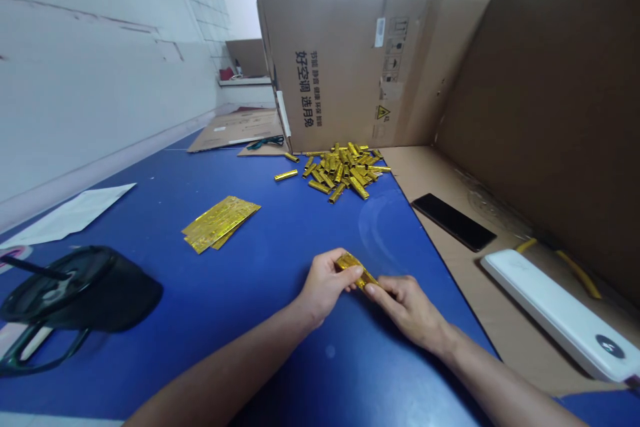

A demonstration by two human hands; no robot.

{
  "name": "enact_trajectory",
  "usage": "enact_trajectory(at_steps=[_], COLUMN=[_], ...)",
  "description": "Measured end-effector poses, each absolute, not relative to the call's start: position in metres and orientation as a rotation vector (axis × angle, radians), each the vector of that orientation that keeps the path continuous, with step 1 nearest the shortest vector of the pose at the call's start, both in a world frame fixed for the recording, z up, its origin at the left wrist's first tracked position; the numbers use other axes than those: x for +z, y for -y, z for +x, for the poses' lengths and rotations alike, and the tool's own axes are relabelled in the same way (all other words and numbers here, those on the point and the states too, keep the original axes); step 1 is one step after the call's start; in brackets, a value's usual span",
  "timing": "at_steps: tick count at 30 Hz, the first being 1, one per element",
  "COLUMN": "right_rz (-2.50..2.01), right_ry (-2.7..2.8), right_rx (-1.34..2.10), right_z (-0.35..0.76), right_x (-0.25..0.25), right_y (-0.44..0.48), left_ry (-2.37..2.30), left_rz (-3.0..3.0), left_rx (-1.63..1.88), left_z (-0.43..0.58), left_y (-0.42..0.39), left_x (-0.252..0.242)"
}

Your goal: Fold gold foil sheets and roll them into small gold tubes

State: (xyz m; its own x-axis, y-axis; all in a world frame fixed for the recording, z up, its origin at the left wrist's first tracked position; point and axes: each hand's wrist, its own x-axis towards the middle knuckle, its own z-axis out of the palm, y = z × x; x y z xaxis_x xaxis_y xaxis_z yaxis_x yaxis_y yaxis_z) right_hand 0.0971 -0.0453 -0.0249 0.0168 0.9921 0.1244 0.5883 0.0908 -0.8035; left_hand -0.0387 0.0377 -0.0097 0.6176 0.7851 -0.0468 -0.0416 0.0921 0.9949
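**Gold foil piece pinched between both hands, long axis slanting from left hand down to right**

Far to the left of the left hand, a black round container (75, 287) sits on the blue desk (260, 320), with a white sheet of paper (70, 213) beyond it. Nearer in, ahead and to the left of the left hand, lies a stack of flat gold foil sheets (220, 222), well apart from the fingers.

The left hand (327, 283) is closed on the upper end of a gold foil piece (356, 271), thumb and fingertips pinching it. The piece is held just above the desk, directly between the two hands. Its long axis runs diagonally, from the left hand's fingertips down and rightward to the right hand (405, 307), which grips the lower end with thumb and forefinger. Both hands touch it, one on each end; the middle of the foil shows between them.

Straight ahead of both hands, well apart, a pile of rolled gold foil tubes (345, 170) rests against the foot of a large cardboard box (350, 60). To the right of the right hand, on cardboard sheeting, lie a black phone (453, 220) and, farther right, a long white device (560, 313).
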Motion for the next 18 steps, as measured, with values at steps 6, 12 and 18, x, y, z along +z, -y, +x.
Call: enact_trajectory(at_steps=[6, 12, 18], right_rz=[-1.592, -1.529, -1.549], right_ry=[1.760, 1.783, 1.702], right_rx=[0.667, 0.736, 0.833], right_z=[0.094, 0.091, 0.101], right_x=[-0.024, -0.016, -0.018], right_y=[0.046, 0.048, 0.046], left_ry=[-0.674, -0.713, -0.682], left_rz=[1.306, 1.258, 1.235], left_rx=[0.654, 0.661, 0.704], left_z=[-0.038, -0.041, -0.045], left_y=[-0.033, -0.035, -0.049], left_x=[-0.010, -0.008, -0.008])
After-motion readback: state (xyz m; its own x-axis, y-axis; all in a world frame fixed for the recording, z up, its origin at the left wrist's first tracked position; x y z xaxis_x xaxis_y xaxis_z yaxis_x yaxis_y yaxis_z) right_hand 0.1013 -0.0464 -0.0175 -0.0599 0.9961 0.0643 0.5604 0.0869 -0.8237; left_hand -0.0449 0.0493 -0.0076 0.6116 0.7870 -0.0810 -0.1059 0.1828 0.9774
